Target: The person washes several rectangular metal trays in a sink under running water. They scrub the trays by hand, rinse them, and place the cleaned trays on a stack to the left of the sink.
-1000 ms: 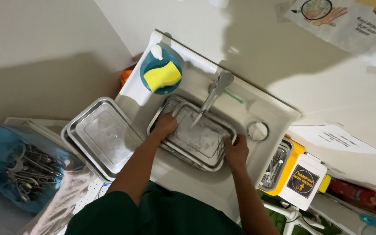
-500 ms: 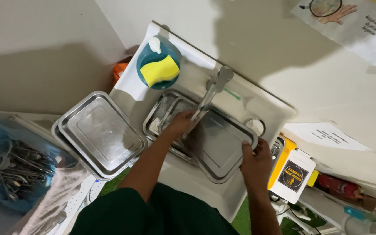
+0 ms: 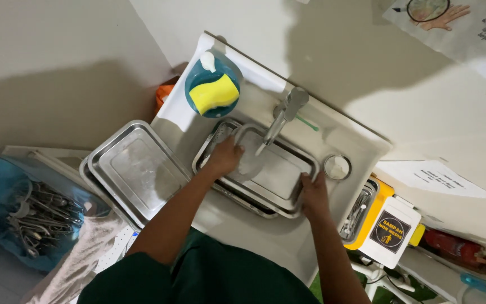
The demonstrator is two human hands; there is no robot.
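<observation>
While the right hand (image 3: 314, 194) fingers grip one steel tray (image 3: 277, 174) in the sink (image 3: 288, 236), left hand (image 3: 224, 157) fingers curl inside it

The scene is lit evenly and fairly brightly from above and behind the camera. Broad, soft-edged shadows are cast across the pale wall (image 3: 74, 73) on the left and behind the tap (image 3: 281, 117). Dull glare is seen on the empty steel tray (image 3: 136, 169) and on the tray in the sink (image 3: 279, 174). The centre is rendered sharply; slight softness is found at the left hand (image 3: 224, 157). Wide-angle bending is noticed towards the corners, where the poster (image 3: 457, 25) is stretched and detail is lost.
</observation>
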